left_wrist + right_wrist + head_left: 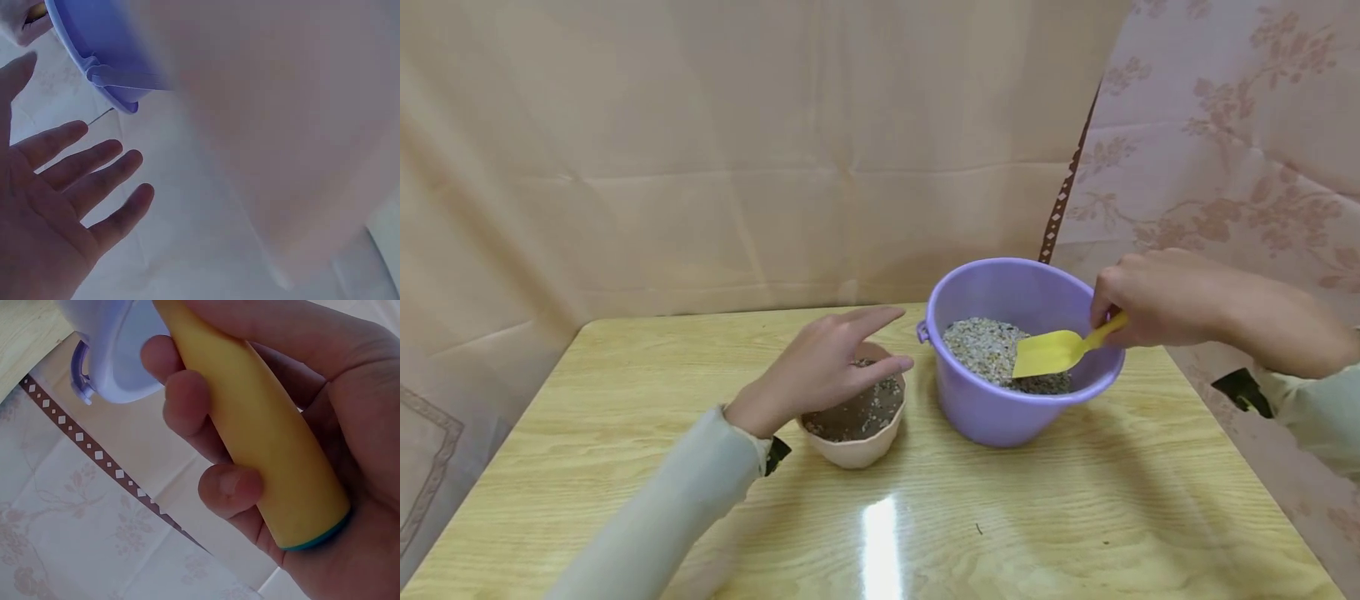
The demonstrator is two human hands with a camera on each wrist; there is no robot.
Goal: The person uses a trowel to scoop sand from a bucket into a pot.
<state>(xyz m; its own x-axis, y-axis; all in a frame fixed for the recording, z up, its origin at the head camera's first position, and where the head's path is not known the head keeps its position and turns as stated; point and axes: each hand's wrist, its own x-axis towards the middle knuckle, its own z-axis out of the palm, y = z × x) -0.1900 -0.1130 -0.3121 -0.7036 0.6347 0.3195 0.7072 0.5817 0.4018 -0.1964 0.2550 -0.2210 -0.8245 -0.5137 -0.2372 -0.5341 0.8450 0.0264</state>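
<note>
A purple bucket (1000, 408) holding pale gravel (985, 346) stands on the wooden table (1075, 517). My right hand (1157, 300) grips the handle of a yellow scoop (1056, 350), whose blade lies over the gravel inside the bucket. In the right wrist view the fingers curl round the yellow scoop handle (262, 444). Left of the bucket sits a small beige pot (857, 450) with dark soil and some gravel in it. My left hand (827, 367) hovers over the pot with straight fingers, holding nothing. The left wrist view shows the spread left hand (62, 187) and the bucket's rim (94, 56).
Beige cloth (737, 150) hangs behind the table, and a floral pink cloth (1240, 142) hangs at the right. The table's far edge runs just behind the bucket and pot. Bare tabletop lies in front of both.
</note>
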